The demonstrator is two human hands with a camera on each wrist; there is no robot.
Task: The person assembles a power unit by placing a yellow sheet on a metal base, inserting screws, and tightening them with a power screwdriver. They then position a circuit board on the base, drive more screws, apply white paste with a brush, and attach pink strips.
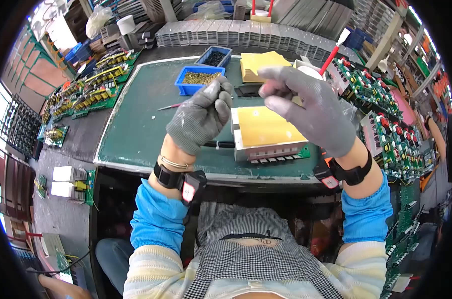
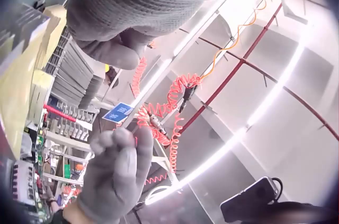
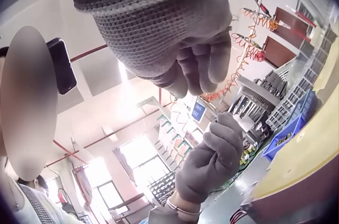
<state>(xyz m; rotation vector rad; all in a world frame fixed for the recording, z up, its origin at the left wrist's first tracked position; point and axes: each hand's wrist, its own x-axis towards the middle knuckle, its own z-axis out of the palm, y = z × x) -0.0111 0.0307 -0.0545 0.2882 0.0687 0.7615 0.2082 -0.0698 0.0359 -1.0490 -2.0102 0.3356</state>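
Observation:
Both hands wear grey gloves and are raised over a green work mat [image 1: 131, 124]. My left hand [image 1: 202, 115] is beside the blue tray of small brass-coloured parts [image 1: 201, 77], its fingers curled in and the thumb against them; I cannot tell whether something small is inside. Across from it, my right hand [image 1: 313, 107] has loosely bent fingers and holds nothing. Partly under the right hand sits a metal housing [image 1: 242, 152] with a yellow sheet [image 1: 266, 124] on top and a green board edge at its lower side. In the right wrist view the left hand [image 3: 212, 155] looks fist-like.
A second blue tray [image 1: 215, 57] holds small black parts. Behind the housing lie a yellow stack [image 1: 261, 62] and a dark flat piece [image 1: 248, 90]. A thin red-tipped tool [image 1: 170, 106] rests on the mat. Circuit boards [image 1: 93, 84] line the left; more boards [image 1: 393, 137] stand right.

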